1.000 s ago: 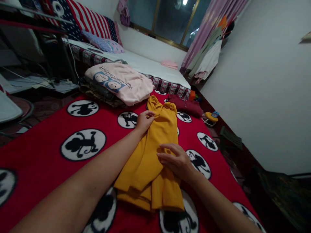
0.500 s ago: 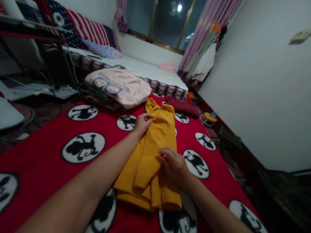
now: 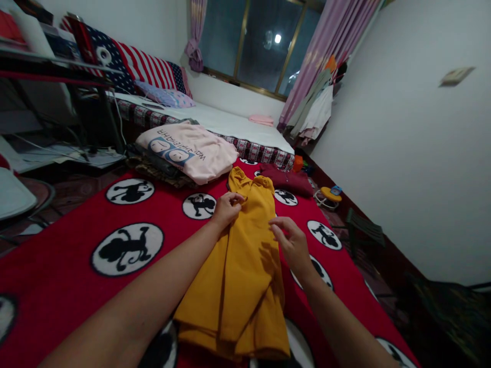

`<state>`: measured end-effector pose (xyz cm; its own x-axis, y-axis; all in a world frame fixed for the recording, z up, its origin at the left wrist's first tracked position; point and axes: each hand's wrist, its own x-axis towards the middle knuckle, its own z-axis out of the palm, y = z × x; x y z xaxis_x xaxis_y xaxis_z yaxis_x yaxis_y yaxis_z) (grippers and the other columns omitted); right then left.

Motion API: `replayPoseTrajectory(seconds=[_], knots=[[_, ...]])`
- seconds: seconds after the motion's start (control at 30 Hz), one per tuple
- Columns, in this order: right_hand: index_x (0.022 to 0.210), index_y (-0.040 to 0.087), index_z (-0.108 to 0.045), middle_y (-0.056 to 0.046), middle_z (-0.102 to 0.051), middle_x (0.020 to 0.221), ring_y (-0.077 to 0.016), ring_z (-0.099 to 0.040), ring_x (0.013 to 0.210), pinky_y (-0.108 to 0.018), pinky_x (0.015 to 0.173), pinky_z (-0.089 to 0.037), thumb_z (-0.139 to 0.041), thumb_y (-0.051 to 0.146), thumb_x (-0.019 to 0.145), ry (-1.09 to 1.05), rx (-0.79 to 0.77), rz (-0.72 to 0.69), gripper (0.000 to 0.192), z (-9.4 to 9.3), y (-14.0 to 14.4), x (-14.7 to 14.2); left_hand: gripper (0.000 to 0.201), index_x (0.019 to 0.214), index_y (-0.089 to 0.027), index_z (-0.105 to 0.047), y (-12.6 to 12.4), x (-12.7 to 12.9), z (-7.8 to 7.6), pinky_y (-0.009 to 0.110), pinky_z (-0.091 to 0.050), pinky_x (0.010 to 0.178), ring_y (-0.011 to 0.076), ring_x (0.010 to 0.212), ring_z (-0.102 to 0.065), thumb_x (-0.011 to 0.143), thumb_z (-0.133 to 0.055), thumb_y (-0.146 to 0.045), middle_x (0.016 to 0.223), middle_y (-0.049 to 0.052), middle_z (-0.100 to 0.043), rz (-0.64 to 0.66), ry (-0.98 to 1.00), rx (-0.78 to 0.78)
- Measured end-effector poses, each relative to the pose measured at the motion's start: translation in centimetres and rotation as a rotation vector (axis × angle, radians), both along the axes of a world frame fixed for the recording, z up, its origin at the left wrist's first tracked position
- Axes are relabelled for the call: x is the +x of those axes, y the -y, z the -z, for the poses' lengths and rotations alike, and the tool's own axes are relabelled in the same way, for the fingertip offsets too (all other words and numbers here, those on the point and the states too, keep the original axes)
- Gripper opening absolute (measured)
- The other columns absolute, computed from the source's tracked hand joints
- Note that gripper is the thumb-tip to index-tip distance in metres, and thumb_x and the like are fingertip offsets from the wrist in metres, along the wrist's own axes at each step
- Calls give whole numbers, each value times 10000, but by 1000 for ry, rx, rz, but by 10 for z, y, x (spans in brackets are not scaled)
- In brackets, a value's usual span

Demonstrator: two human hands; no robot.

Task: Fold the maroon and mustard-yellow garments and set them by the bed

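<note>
A yellow garment (image 3: 245, 266) lies folded lengthwise on a red blanket (image 3: 69, 225) printed with black monkey figures in white circles. My left hand (image 3: 227, 207) pinches the garment's left edge near its collar end. My right hand (image 3: 292, 244) hovers just above the garment's right edge, fingers apart and holding nothing. The garment's sleeves point away from me, toward a dark red garment (image 3: 288, 179).
A stack of folded clothes topped by a pink printed shirt (image 3: 187, 148) sits at the blanket's far left. Behind it is a mattress (image 3: 230, 117) with pillows. A metal shelf (image 3: 49, 102) stands left. A yellow toy (image 3: 330, 194) lies by the right wall.
My right hand let go of the yellow fold at mid-garment and rose to the right edge. The fold now lies flat. My left hand kept its pinch near the collar.
</note>
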<state>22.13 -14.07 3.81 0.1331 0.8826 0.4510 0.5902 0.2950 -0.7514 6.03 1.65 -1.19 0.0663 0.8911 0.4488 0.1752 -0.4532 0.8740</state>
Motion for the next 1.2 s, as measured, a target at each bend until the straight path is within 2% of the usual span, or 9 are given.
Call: replayPoseTrajectory(seconds=[0.13, 0.23, 0.33, 0.43, 0.57, 0.67, 0.87, 1.03, 1.2], knots=[[1081, 165, -585, -116, -643, 1100, -215, -649, 916, -296, 636, -543, -560, 378, 798, -115, -112, 211, 355, 11, -68, 19, 96, 780, -157, -700, 6, -1, -6, 260, -491, 714, 164, 745, -642, 749, -624, -208, 803, 51, -716, 7, -25, 23], [1086, 128, -584, -109, -689, 937, -210, -658, 749, -273, 537, -508, -587, 415, 769, -106, -247, 312, 428, 16, -103, 23, 119, 822, -158, -695, 8, -1, -8, 262, -497, 727, 163, 755, -651, 784, -617, -240, 825, 51, -721, 34, -11, 35], [907, 140, -637, -72, -701, 793, -210, -654, 720, -271, 595, -505, -653, 366, 709, -60, -221, 331, 301, 19, -119, 23, 115, 840, -161, -697, 9, -1, -9, 251, -498, 717, 157, 748, -650, 788, -606, -211, 822, 42, -719, 41, -25, 50], [896, 136, -634, -93, -710, 891, -204, -655, 800, -273, 690, -505, -562, 321, 764, -52, -155, 383, 238, 22, -121, 26, 133, 821, -160, -705, 9, -2, -8, 248, -500, 716, 149, 719, -642, 771, -585, -133, 794, 35, -714, -30, -43, 76], [849, 136, -635, -92, -692, 832, -207, -630, 767, -317, 754, -496, -579, 275, 739, 14, -139, 404, 186, 33, -109, 29, 145, 773, -158, -722, 5, -4, -6, 259, -507, 737, 149, 712, -636, 741, -604, -81, 792, 40, -705, -75, -153, 80], [993, 138, -624, -88, -672, 900, -199, -616, 755, -344, 751, -507, -579, 232, 738, 94, -41, 335, 275, 38, -88, 31, 156, 782, -163, -735, 2, -5, -2, 242, -512, 715, 137, 706, -637, 729, -622, -69, 831, 40, -696, -50, -206, 41], [1096, 243, -633, -89, -580, 1195, -228, -552, 1134, -417, 976, -468, -572, 150, 804, 365, 63, -122, 312, 34, -21, 46, 135, 772, -169, -740, -1, -3, 0, 229, -514, 686, 123, 671, -634, 732, -644, -84, 856, 39, -692, -56, -203, 12], [1181, 299, -634, -81, -515, 1340, -253, -479, 1258, -475, 1040, -436, -625, 148, 822, 517, 39, -250, 389, 21, 12, 49, 146, 768, -161, -736, -3, -2, 1, 237, -515, 692, 129, 669, -636, 724, -632, -69, 851, 45, -699, -68, -201, -2], [1186, 285, -655, -105, -523, 1352, -261, -495, 1250, -466, 1010, -456, -694, 226, 818, 561, 100, -471, 375, 11, 23, 23, 157, 776, -164, -738, -2, -3, 1, 242, -518, 691, 138, 677, -646, 726, -624, -68, 828, 44, -715, -49, -179, -18]])
